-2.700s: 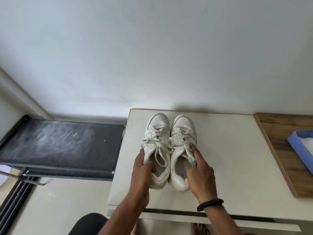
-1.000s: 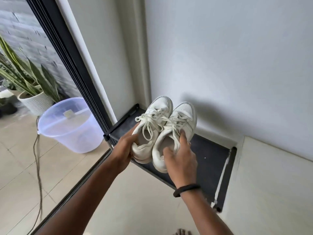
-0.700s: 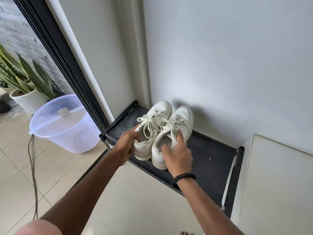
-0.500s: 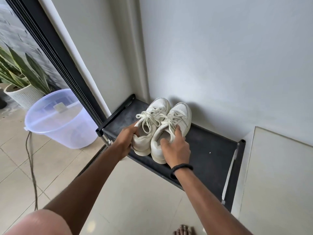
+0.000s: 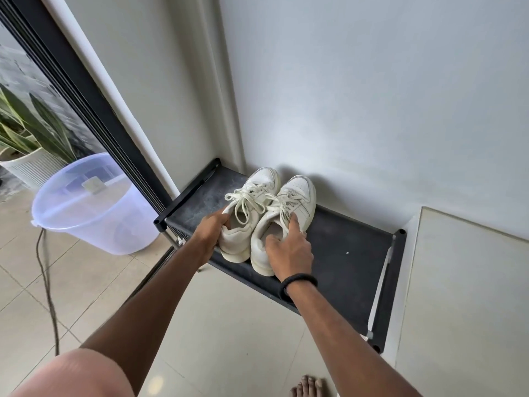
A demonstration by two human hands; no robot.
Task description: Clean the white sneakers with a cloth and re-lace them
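I've lowered the laced sneakers (image 5: 274,202) onto the black shelf (image 5: 343,253), at its corner against the wall. My left hand (image 5: 213,229) and right hand (image 5: 289,249) each keep a closed grip on a collar; the job looks finished bar letting go.

Two white sneakers sit side by side on the black shelf (image 5: 343,247), touching each other. Their toes point at the wall (image 5: 372,110) and their heels are at the front edge of the shelf. Both stand the right way up. The left sneaker (image 5: 252,213) and the right sneaker (image 5: 299,196) look a bit creamy and worn. Each one has its laces (image 5: 246,199) in, tied in loose, floppy bows. The left grip (image 5: 211,230) holds the left sneaker at the heel, thumb inside the opening. The right grip (image 5: 289,247) holds the right sneaker, thumb inside and one finger on the laces.
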